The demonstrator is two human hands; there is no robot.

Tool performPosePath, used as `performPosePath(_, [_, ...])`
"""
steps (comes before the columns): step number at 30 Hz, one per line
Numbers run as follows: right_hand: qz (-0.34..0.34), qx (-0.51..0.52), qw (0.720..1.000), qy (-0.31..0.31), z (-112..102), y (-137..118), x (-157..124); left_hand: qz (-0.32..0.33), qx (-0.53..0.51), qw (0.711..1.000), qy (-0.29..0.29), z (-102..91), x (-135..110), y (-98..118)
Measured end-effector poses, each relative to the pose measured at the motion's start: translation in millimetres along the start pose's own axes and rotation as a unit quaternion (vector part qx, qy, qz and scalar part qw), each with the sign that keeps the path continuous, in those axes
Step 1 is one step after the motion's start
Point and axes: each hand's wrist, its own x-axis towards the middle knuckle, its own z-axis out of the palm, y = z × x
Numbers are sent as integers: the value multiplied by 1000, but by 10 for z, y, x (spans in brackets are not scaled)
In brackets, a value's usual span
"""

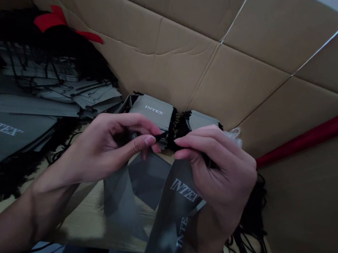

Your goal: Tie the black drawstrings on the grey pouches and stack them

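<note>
Grey bags w/ black cord ends form a L stack [6, 141] at the tabletop's [82, 227] left edge, near its front-left corner; top one reads INTEX, cords bunched along its right side. Behind it, toward the back-left corner, a messy pile [54, 89] of more grey bags, black cords heaped on top, red strip [52, 21] over those. Cardboard [172, 35] stands along the back edge.

L hand [105, 145] is over the tabletop's middle, thumb & index pinching a short black cord [162, 135], other fingers curled. Past it, near the back edge, sits a mid stack [155, 110], also marked INTEX; just right of it, partly behind the R hand [223, 171], a second stack [204, 119], black ends facing the first.

Btwn & below the hands, grey pieces [148, 179]; can't tell if they're one w/ the bag [169, 218]. Bag is under R hand, INTEX showing twice, its low end past the front edge. R fingers bent side by side, tips close to thumb w/ a dark bit btwn; can't tell if they grip it.

Clear plastic [235, 135] shows behind R hand. Loose cords [251, 228] lie at the right edge, near the front-right corner. Red band [318, 131] slants up the cardboard, far right.
</note>
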Motion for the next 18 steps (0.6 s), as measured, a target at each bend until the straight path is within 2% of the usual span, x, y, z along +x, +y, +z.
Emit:
performPosePath(5, [-19, 4, 1000, 7, 47, 44, -20, 40, 123, 990, 60, 41, -43, 21])
performPosePath(8, [-29, -18, 999, -1, 50, 34, -16, 62, 162, 981, 83, 63, -64, 22])
performPosePath(18, [-54, -53, 997, -34, 134, 82, -10, 92, 235, 965, 70, 56, -88, 67])
